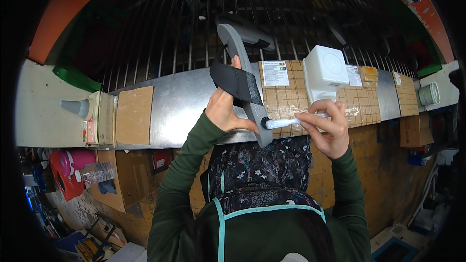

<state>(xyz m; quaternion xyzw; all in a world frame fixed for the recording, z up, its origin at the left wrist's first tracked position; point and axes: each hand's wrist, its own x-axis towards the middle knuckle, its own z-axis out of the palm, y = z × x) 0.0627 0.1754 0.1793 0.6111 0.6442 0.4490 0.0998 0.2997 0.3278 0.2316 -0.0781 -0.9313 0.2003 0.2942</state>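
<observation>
A slide sandal (235,81) with a grey sole and a wide black strap is tilted up on its edge above the metal ledge. My left hand (221,108) grips it, fingers passed under the strap and thumb along the sole near its close end. Between the fingers and thumb of my right hand (328,127) is a small brush (285,122) with a whitish handle. Its dark bristles touch the side of the sole near that same end. Farther off, another grey sandal (252,35) lies on the bars of the rack.
A white plastic container (326,65) stands on taped cardboard (281,98) right of the sandal. Beyond it are a yellow sponge-like block (370,74) and a white tub (429,94). Metal bars (162,43) run behind the ledge. Leftward lie a cardboard sheet (134,116) and a grey cone (76,107).
</observation>
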